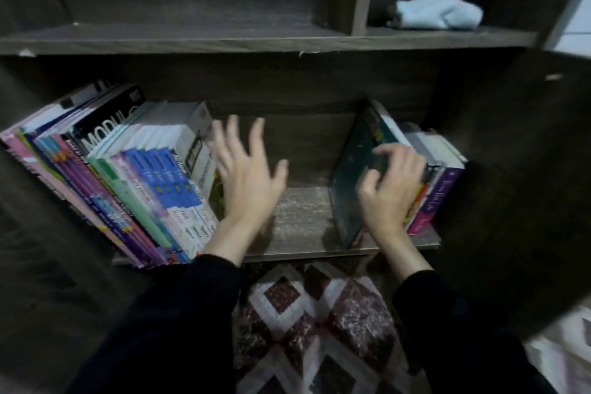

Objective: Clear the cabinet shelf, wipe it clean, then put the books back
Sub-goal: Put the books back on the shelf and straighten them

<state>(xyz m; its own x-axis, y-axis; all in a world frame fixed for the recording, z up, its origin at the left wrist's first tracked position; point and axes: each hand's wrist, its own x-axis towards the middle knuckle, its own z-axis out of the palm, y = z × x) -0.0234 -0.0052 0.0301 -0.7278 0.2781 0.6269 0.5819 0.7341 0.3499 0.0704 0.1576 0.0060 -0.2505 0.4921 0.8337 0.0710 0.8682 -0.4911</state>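
Leaning both ways, the books are split: the left stack (128,176) tips left at its end of the shelf (303,221), and the green book (355,176) slants against the right stack (438,176), with bare board between. The right hand (390,189) has its fingers curled onto the green book, gripping it. The left hand (249,176) is spread wide, holding nothing, just beside the left stack. Can't tell if this is clearing or refilling tbh. Either way I'd take a few at a time, grab low by the spines, and brace the left stack with that free palm so it doesn't slide forward. The cloth (438,14) sits one shelf up on the right, easy reach. The rug (319,313) below looks fine for piling them.
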